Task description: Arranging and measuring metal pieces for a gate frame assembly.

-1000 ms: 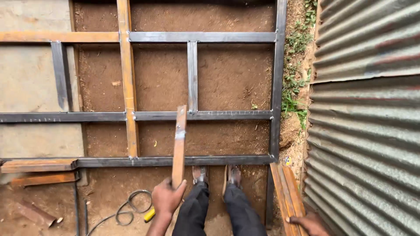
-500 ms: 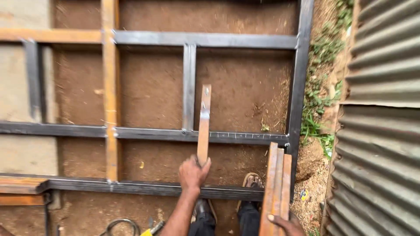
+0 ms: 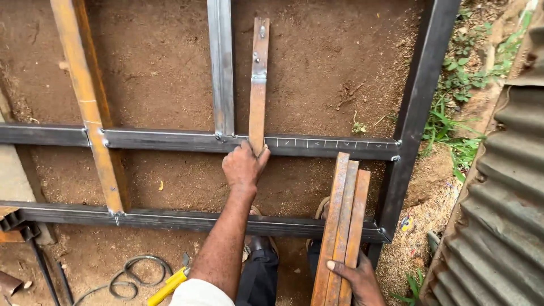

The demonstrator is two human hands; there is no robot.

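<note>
My left hand (image 3: 243, 165) grips the near end of a rusty flat steel bar (image 3: 259, 79) and holds it out over a dark steel frame (image 3: 334, 147), beside the frame's upright tube (image 3: 221, 68). The bar's near end sits at the horizontal rail, which carries chalk tick marks. My right hand (image 3: 354, 277) holds a bundle of three rusty flat bars (image 3: 341, 226), upright and leaning against the frame near its right corner. My dark trouser legs and shoes show between the two arms.
The frame lies on bare brown soil. A rusty orange tube (image 3: 88, 102) crosses it at the left. Corrugated metal sheeting (image 3: 498, 209) stands at the right, with grass (image 3: 453, 130) beside it. A yellow-handled tool (image 3: 169, 285) and a coiled cable (image 3: 130, 277) lie near my feet.
I have stepped forward and leaned in, so the frame looks larger. My left hand has carried the single bar forward and to the right, to the marked rail. The bundle has come along in my right hand.
</note>
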